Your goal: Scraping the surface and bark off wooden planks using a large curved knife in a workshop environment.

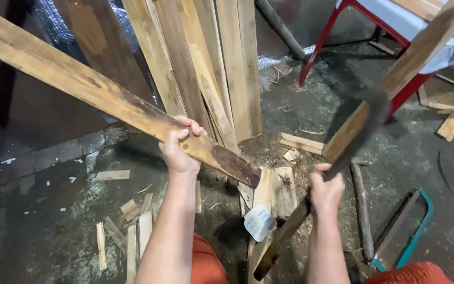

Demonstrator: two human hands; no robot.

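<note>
Left hand [178,152] is clamping its fingers around the long plank [106,97] propped on the chopping block [277,192] while the right hand [326,190] is gripping a blurred machete [353,142]; a mis-aimed chop risks hitting the left fingers.

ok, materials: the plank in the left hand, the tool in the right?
Plank: raw unfinished wood, by the visible grain, dark stains and a knot; left hand grips it. Tool in the right hand: dark, dull blade, probably metal, though motion-blurred; the handle looks like worn brown wood.
</note>
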